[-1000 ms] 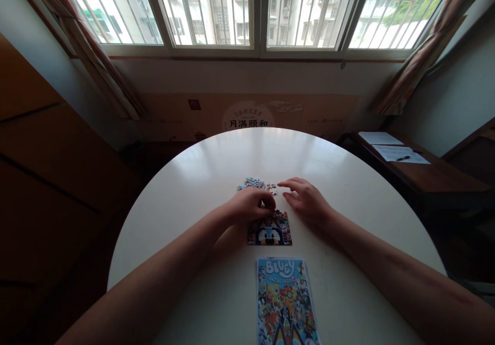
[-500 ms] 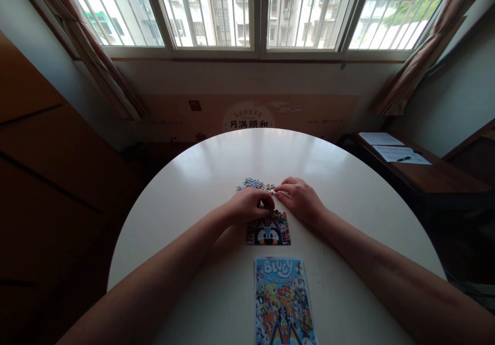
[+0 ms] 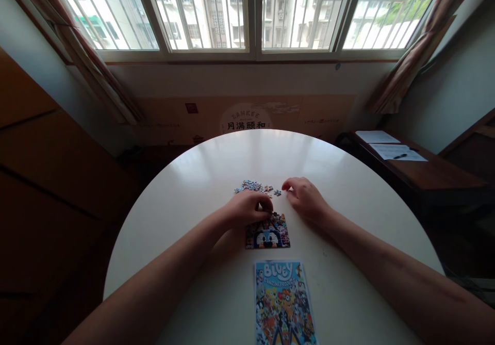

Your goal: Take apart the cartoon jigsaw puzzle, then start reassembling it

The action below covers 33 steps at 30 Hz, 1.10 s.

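Observation:
A partly assembled jigsaw puzzle (image 3: 267, 235) with a blue cartoon dog face lies on the white round table (image 3: 348, 231). My left hand (image 3: 252, 204) is closed in a pinch at the puzzle's upper edge. What its fingertips hold, if anything, is hidden. Beyond this hand is a small pile of loose puzzle pieces (image 3: 251, 185), partly covered by it. A single puzzle piece (image 3: 277, 193) lies right of the pile. Just to the right of that piece, my right hand (image 3: 305, 194) rests low over the table, its fingers loosely bent and apart, with nothing visible in them.
Nearer to me lies a Bluey picture sheet (image 3: 285, 304), cut off by the bottom of the view. At the right, a brown side table (image 3: 436, 172) carries papers (image 3: 396, 152) and a dark pen (image 3: 400, 156). A barred window and curtains stand behind the table.
My right hand has drawn back to the right from the loose pieces, uncovering a single piece beside the pile. My left hand stays pinched at the puzzle's upper edge. The view shifted slightly.

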Tool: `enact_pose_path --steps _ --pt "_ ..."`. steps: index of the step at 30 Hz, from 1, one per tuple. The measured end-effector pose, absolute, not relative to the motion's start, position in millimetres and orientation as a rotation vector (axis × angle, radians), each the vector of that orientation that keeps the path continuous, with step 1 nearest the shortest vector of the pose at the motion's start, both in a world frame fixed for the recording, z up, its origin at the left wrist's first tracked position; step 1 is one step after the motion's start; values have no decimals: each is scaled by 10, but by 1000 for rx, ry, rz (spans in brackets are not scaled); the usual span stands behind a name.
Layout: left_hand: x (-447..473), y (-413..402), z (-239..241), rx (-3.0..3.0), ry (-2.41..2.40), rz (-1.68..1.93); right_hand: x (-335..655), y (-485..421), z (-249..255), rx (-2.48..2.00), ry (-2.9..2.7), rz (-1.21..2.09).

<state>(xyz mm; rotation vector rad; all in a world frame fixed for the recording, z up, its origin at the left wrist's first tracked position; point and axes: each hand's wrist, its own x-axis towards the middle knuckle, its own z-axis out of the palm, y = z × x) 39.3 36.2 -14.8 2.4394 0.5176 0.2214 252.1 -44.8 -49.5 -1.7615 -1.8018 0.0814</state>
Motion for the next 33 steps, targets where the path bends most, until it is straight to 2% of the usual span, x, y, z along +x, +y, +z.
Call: enact_pose_path --steps 8,13,20,33 --pt "391 365 -161 2452 517 226 2476 -463 -495 -1532 -2025 135" --pt "378 364 -138 2422 498 229 2478 -515 -468 -1466 -1904 170" --pt "316 413 -108 2349 451 162 2432 -668 -313 -1434 -1995 341" --pt "322 418 -116 2266 425 232 2265 -669 -381 -1447 -2102 319"
